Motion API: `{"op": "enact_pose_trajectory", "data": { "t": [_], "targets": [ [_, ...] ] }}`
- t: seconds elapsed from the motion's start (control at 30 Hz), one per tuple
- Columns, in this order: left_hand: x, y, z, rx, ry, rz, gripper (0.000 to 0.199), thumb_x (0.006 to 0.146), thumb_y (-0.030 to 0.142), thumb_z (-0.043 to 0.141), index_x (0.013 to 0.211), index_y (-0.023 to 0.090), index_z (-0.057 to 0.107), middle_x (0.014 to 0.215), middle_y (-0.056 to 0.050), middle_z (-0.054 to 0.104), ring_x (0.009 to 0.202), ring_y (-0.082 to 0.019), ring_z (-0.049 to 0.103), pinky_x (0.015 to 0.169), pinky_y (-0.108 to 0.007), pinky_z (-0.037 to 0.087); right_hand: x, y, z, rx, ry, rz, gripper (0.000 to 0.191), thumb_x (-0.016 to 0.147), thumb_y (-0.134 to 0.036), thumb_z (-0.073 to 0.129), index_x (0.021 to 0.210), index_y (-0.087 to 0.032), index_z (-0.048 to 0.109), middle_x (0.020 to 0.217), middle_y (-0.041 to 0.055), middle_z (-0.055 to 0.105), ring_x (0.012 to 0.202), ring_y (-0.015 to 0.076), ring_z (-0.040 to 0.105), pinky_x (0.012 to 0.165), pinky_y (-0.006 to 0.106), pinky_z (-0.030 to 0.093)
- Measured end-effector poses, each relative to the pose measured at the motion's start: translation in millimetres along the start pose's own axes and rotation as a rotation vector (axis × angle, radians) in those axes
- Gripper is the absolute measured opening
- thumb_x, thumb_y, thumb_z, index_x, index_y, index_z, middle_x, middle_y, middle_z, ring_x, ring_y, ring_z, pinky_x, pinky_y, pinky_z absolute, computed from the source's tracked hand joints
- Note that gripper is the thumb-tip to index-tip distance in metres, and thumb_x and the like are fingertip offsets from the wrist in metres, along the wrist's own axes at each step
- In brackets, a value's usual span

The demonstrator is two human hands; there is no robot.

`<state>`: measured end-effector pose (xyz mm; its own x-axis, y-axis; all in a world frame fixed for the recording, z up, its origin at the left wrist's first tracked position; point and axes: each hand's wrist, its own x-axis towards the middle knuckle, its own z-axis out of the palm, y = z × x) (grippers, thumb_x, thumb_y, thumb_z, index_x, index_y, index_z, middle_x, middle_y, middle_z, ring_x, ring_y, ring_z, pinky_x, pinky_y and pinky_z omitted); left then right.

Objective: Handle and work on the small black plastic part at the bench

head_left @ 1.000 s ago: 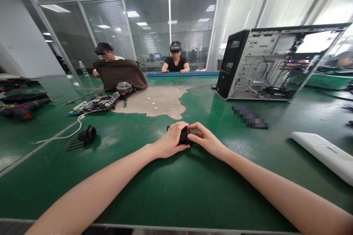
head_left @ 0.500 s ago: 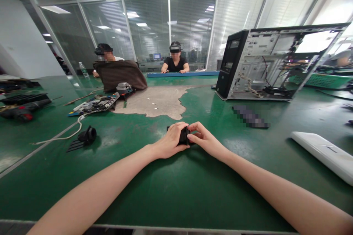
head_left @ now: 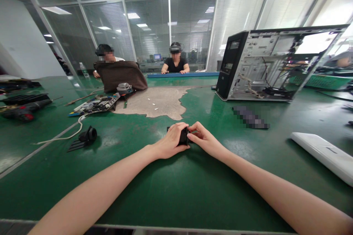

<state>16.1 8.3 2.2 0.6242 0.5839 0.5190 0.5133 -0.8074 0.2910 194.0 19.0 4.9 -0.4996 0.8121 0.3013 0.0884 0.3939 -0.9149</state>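
Note:
On the green tabletop [head_left: 176, 191], a small black boxy part [head_left: 183, 138] sits between my two hands. My left hand [head_left: 171, 140] is wrapped over its top and left side, thumb along the near edge. From the right, my right hand [head_left: 200, 136] pinches the part's right end between thumb and fingers. Much of the part is covered by my fingers, so its exact kind cannot be made out. Farther left on the table lies a black plastic piece [head_left: 87, 136] with a round collar and flat prongs.
An open computer case [head_left: 231, 66] stands at the back right, a white slab-shaped device [head_left: 321, 152] nearer. Back left are a circuit board [head_left: 95, 105], a brown fabric-covered object [head_left: 121, 75] and a power drill [head_left: 27, 110]. Two people sit across the table.

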Motion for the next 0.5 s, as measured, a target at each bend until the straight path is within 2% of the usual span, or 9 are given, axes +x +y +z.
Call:
{"op": "enact_pose_trajectory", "data": {
  "t": [0.2,0.37,0.5],
  "targets": [
    [-0.1,-0.8,0.8,0.012,-0.006,-0.002,0.064,0.075,0.028,0.057,0.124,0.017,0.018,0.124,-0.015,0.034,0.120,-0.026,0.031,0.099,-0.046,0.028,0.7,1.9,-1.6,-0.019,-0.017,0.056,0.021,0.077,-0.032,0.052,0.092,-0.019,0.044,0.092,0.0015,0.050,0.078,0.0126,0.054,0.073,0.031,0.046],
    [-0.5,-1.2,0.7,0.001,-0.009,-0.008,0.064,0.075,0.028,0.057,0.125,0.019,0.017,0.124,-0.014,0.034,0.120,-0.026,0.030,0.099,-0.047,0.028,-4.5,-2.5,-2.8,-0.030,-0.058,-0.016,0.022,0.075,-0.029,0.056,0.091,-0.021,0.044,0.094,0.0012,0.049,0.087,0.0153,0.054,0.071,0.029,0.047],
    [-0.1,-1.1,0.5,-0.003,-0.005,-0.010,0.064,0.075,0.028,0.057,0.125,0.018,0.018,0.124,-0.014,0.034,0.120,-0.026,0.030,0.099,-0.047,0.028,-3.5,-2.5,-1.4,-0.039,-0.036,-0.022,0.016,0.079,-0.032,0.051,0.089,-0.021,0.044,0.088,-0.0001,0.049,0.080,0.0130,0.055,0.071,0.028,0.048]
  ]
}}
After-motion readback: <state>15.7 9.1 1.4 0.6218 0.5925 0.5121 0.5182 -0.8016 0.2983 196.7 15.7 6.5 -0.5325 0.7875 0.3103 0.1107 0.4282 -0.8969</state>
